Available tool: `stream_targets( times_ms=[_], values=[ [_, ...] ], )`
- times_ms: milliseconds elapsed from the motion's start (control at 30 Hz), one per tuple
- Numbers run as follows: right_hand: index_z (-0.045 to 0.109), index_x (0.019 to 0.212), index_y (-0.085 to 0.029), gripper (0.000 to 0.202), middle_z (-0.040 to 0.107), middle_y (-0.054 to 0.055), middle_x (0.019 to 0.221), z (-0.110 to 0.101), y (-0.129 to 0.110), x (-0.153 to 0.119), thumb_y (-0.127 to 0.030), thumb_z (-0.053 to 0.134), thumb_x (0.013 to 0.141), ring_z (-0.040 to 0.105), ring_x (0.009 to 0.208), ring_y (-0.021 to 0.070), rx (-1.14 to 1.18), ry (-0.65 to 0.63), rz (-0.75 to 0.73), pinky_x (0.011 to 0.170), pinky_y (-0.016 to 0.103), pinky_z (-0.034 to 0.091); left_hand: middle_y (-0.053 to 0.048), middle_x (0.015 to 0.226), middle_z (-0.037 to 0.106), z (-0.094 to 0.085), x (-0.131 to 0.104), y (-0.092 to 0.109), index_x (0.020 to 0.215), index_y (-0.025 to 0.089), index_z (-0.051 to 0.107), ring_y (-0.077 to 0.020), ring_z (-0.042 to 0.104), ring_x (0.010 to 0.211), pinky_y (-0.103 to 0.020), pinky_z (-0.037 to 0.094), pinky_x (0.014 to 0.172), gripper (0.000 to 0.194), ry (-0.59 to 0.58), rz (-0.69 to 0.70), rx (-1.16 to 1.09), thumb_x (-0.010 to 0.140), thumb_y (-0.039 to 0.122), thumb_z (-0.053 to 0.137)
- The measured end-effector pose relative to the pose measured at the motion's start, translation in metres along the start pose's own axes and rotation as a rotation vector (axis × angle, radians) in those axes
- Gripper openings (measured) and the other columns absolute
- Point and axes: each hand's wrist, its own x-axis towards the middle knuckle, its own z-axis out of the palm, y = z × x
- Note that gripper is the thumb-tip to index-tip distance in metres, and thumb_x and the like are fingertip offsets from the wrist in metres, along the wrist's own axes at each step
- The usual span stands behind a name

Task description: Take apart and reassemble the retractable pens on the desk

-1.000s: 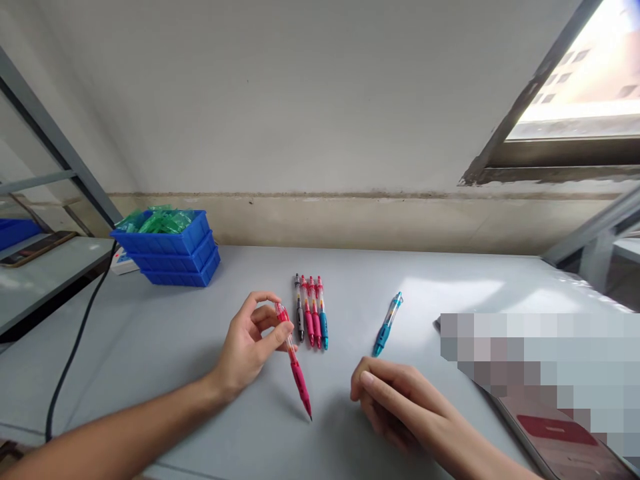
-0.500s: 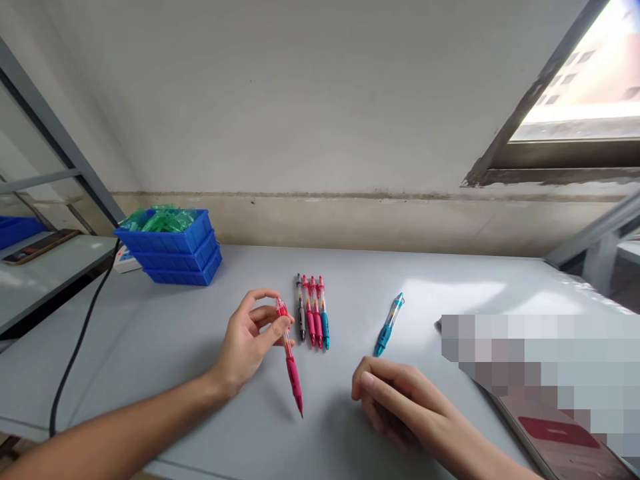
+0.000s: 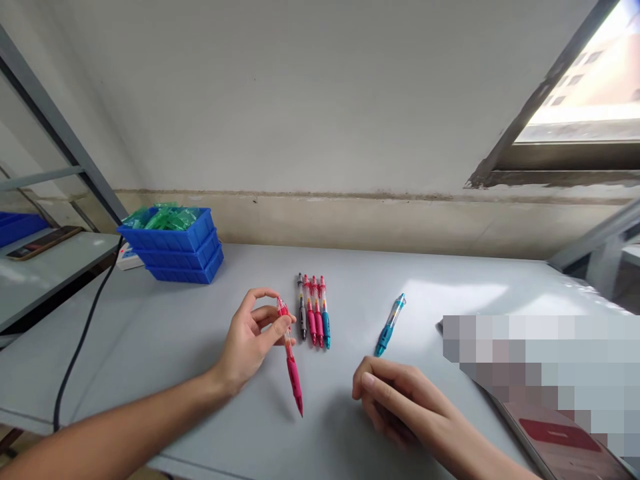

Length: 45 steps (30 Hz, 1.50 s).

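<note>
Currently held: red pen (image 3: pixel 291 357) pinched near its clear upper end by left hand (image 3: pixel 249 340), thumb and forefinger closed on barrel, tip pointed down toward worktop (image 3: pixel 175 333), just left of a row of four pens (image 3: pixel 313 313). Right hand (image 3: pixel 395 400) rested on worktop, fingers (image 3: pixel 373 387) loosely curled, gripping nothing visible. Teal pen (image 3: pixel 389 325) lay alone, between row and right hand.

Risks, as judged:
- Grip sat high on barrel, far from tip; could pivot or slip out, smooth plastic against fingertips.
- Swinging tip could nudge the row; round barrels on a slick matte grey surface would likely roll and lose alignment.
- Lone teal pen lay at an angle, near right hand; easily knocked.

Materials: pens had clear plastic upper barrels, coloured rubbery-looking grips (black, pink, pink, teal), tapered tips. Stacked blue bins (image 3: pixel 173 250) of rigid ribbed plastic, filled with glossy green packets, well apart at far left. Black cable (image 3: pixel 83 340) trailed off left edge.
</note>
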Motion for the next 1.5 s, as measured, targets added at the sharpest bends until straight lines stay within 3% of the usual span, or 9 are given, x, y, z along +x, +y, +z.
stream_targets(
  times_ms=[167,333,567,767,933,1000,1133,1333,1500],
  values=[
    [0.045,0.066,-0.019,0.036,0.039,-0.006,0.054,0.001,-0.004,0.0,-0.047,0.04,0.089,0.035,0.046,0.0082,-0.026,0.002,0.004,0.045,0.022,0.027,0.003,0.068,0.063,0.0,-0.002,0.004,0.093,0.021,0.047,-0.0121,0.058,0.062,-0.034,0.056,0.064,0.03,0.01,0.0,-0.002,0.073,0.026,0.068],
    [0.046,0.069,-0.018,0.036,0.04,-0.006,0.055,0.0,-0.004,0.0,-0.049,0.04,0.088,0.035,0.046,0.0088,-0.024,0.01,0.007,0.045,0.021,0.027,0.0,0.077,0.068,0.001,0.008,0.019,0.102,0.024,0.045,-0.0168,0.062,0.08,-0.035,0.054,0.07,0.034,0.0,0.023,0.092,0.075,0.026,0.065],
    [0.047,0.069,-0.017,0.037,0.042,-0.005,0.053,-0.002,-0.003,0.002,-0.049,0.04,0.087,0.035,0.045,0.0083,-0.007,0.055,-0.036,0.044,0.021,0.027,0.0,0.072,0.063,-0.002,0.07,0.018,0.093,0.02,0.049,-0.0123,0.06,0.061,-0.028,0.053,0.057,0.03,-0.032,0.041,0.359,0.07,0.022,0.068],
    [0.046,0.069,-0.019,0.032,0.043,-0.005,0.055,-0.006,-0.004,0.0,-0.042,0.038,0.089,0.039,0.047,0.0093,-0.085,0.104,-0.126,0.044,0.021,0.03,-0.011,0.107,0.057,-0.002,0.099,-0.005,0.091,0.017,0.05,-0.0058,0.057,0.046,-0.026,0.052,0.045,0.036,0.007,0.004,0.458,0.062,0.019,0.072],
    [0.055,0.083,-0.017,0.02,0.057,0.003,0.067,-0.02,0.002,-0.001,-0.02,0.036,0.089,0.049,0.056,0.0146,-0.679,0.359,-0.373,0.05,0.027,0.039,-0.013,0.111,0.055,0.002,0.07,0.009,0.098,0.017,0.046,-0.0081,0.06,0.049,-0.028,0.054,0.047,0.032,-0.036,-0.06,0.472,0.071,0.024,0.062],
    [0.055,0.105,-0.014,0.037,0.063,0.011,0.091,-0.027,0.007,0.003,-0.001,0.033,0.08,0.057,0.073,0.0204,-1.036,0.437,-0.485,0.056,0.031,0.044,-0.011,0.11,0.055,0.004,0.05,0.017,0.098,0.018,0.046,-0.0101,0.062,0.054,-0.029,0.054,0.05,0.031,-0.065,-0.082,0.468,0.071,0.025,0.06],
    [0.052,0.118,-0.012,0.057,0.06,0.016,0.107,-0.033,0.014,0.011,0.008,0.04,0.066,0.056,0.088,0.027,-1.492,0.355,-0.581,0.061,0.035,0.05,-0.009,0.111,0.054,0.012,0.006,0.021,0.099,0.021,0.046,-0.0128,0.06,0.062,-0.027,0.052,0.047,0.032,-0.199,-0.129,0.388,0.07,0.025,0.059],
    [0.062,0.081,-0.013,0.016,0.062,0.009,0.077,-0.03,0.014,0.013,-0.002,0.051,0.078,0.053,0.069,0.0218,-1.529,0.314,-0.692,0.058,0.035,0.048,-0.005,0.1,0.056,0.02,-0.037,0.007,0.097,0.022,0.049,-0.0135,0.056,0.067,-0.026,0.05,0.051,0.023,-0.311,-0.204,0.262,0.074,0.021,0.052],
    [0.058,0.105,-0.014,0.028,0.058,0.007,0.082,-0.026,0.003,-0.002,0.0,0.041,0.087,0.054,0.068,0.016,-1.103,0.596,-0.929,0.059,0.029,0.046,-0.005,0.097,0.056,0.013,-0.041,0.0,0.096,0.023,0.05,-0.0144,0.055,0.068,-0.026,0.05,0.052,0.019,-0.368,-0.211,0.211,0.077,0.021,0.05]
  ],
)
